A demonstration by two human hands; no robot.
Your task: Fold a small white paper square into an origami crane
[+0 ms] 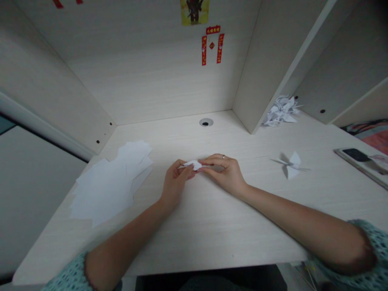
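Observation:
A small piece of folded white paper (196,164) is held between my two hands, just above the middle of the desk. My left hand (176,178) pinches its left end between thumb and fingers. On the other side, the thumb and fingers of my right hand (226,171), which wears a ring, grip the right end. Fingers cover part of the paper, so its full shape is hidden. A finished-looking folded paper crane (292,165) with spread wings stands on the desk to the right of my right hand.
Overlapping sheets of white paper (106,186) lie at the left of the desk (188,234). A pile of folded white paper (281,110) sits behind the upright divider (273,68). A phone (363,161) rests at the far right. A round cable hole (206,121) is near the back panel.

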